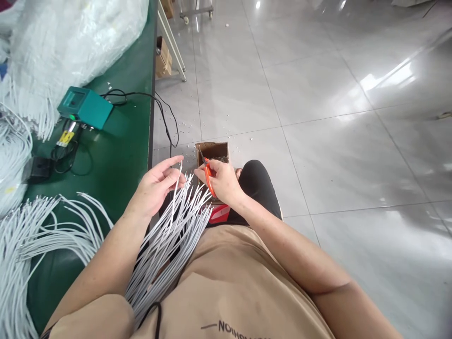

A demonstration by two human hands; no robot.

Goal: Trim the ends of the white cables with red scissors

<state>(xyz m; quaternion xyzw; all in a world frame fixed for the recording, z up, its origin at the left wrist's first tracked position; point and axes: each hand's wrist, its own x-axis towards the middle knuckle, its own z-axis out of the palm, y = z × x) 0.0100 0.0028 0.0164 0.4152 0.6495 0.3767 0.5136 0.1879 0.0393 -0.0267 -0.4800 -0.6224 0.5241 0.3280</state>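
Note:
My left hand pinches one thin white cable between thumb and fingers, lifting its tip above a bundle of white cables that lies across my lap. My right hand is closed around orange-handled scissors, whose blades point toward the lifted cable's tip. Both hands hover just over a small open cardboard box on the floor, beside my knee in black trousers.
A green workbench on the left carries a teal device with black leads, more white cable bundles and a large clear plastic bag. Grey tiled floor stretches right, with small white scraps near the box.

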